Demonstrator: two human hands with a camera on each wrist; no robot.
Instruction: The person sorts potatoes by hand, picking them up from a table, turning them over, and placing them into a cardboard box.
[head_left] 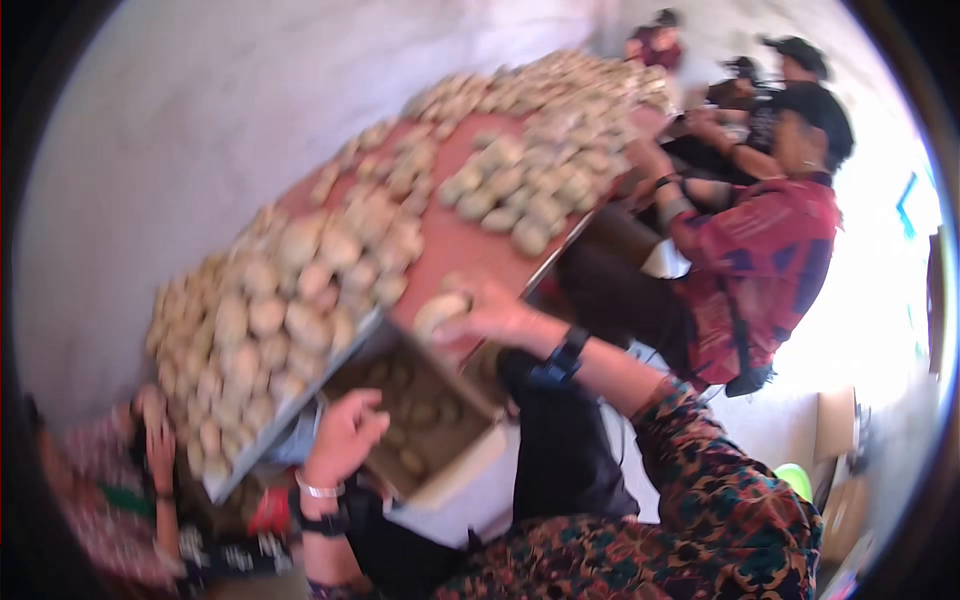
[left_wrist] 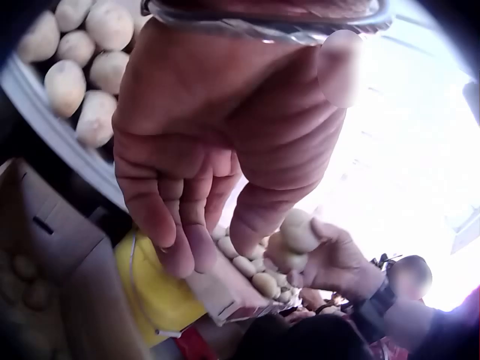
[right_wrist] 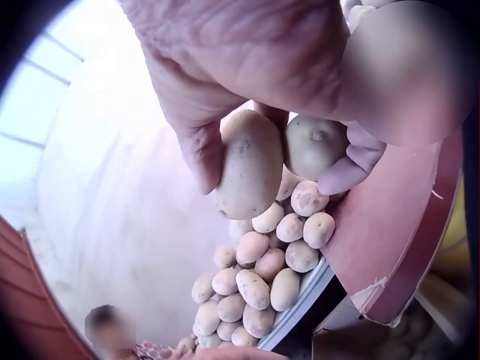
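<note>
My right hand (head_left: 495, 312) holds potatoes above the edge of the red table (head_left: 415, 270). The right wrist view shows two: one long potato (right_wrist: 251, 165) and one rounder potato (right_wrist: 315, 146), side by side between thumb and fingers. My left hand (head_left: 342, 440), with a metal bangle at the wrist, hangs over the near side of an open cardboard box (head_left: 470, 465). Its fingers are loosely bent with nothing between them in the left wrist view (left_wrist: 217, 150). Several potatoes (head_left: 412, 460) lie inside the box.
A large potato heap (head_left: 265, 315) lies left on the table, another pile (head_left: 530, 185) farther right. A person in a red patterned shirt (head_left: 765, 265) sits at the right, others behind. Another person's hands (head_left: 158, 440) are at the lower left. A yellow item (left_wrist: 154, 289) hangs beside the box.
</note>
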